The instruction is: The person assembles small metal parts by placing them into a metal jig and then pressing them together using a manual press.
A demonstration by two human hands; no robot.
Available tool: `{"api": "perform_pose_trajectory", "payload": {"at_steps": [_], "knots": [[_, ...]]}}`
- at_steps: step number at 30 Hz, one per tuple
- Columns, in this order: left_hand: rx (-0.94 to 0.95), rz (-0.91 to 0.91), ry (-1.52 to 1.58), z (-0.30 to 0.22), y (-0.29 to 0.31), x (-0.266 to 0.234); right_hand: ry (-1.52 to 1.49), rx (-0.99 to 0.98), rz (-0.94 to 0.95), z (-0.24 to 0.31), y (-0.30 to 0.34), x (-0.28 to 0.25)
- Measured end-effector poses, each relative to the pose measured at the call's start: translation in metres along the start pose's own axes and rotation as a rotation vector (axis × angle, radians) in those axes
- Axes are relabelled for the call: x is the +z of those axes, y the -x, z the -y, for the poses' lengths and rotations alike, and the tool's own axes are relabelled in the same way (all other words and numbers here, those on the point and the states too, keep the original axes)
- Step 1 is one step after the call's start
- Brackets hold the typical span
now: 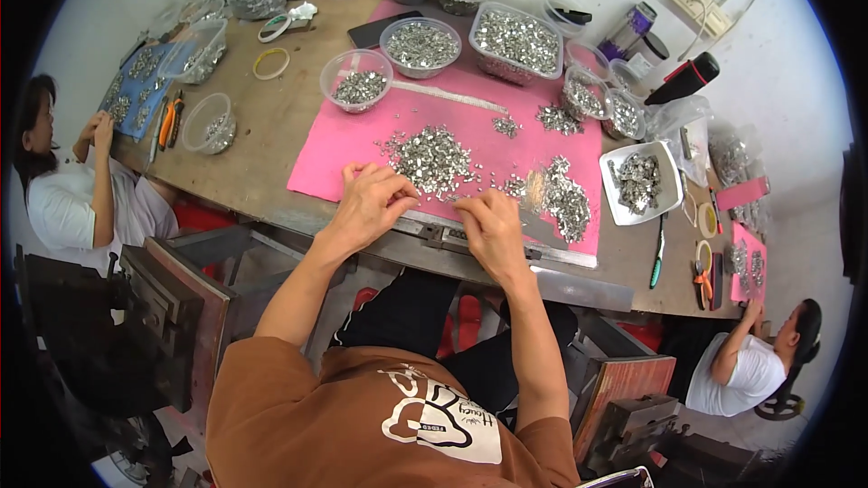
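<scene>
A: Where does the heap of small metal pieces (429, 161) lie?

B: It lies on the pink mat (321, 149), just beyond the left hand (369, 206) and the right hand (493, 228). A second heap (567, 208) is to the right of the right hand.

A: And how are the fingers?

B: On both hands they are curled toward the thumb; whether they pinch a piece, one cannot tell.
</scene>
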State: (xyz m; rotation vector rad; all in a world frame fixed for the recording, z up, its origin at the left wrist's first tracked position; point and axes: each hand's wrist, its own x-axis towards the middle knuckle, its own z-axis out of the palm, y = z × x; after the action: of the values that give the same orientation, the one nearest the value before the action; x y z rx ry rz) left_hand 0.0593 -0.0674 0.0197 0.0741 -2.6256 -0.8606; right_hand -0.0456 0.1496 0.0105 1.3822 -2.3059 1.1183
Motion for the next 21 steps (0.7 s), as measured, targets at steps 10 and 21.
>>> {"api": "perform_pose_trajectory", "payload": {"at_steps": [10,21], "knots": [[0.059,-0.045,-0.137,0.006,0.004,0.017,0.137,0.029,0.108,0.008,-0.024,0.044],[0.086,-0.01,-0.179,0.007,-0.002,0.019,-0.028,0.104,0.077,0.011,-0.01,0.012]]}}
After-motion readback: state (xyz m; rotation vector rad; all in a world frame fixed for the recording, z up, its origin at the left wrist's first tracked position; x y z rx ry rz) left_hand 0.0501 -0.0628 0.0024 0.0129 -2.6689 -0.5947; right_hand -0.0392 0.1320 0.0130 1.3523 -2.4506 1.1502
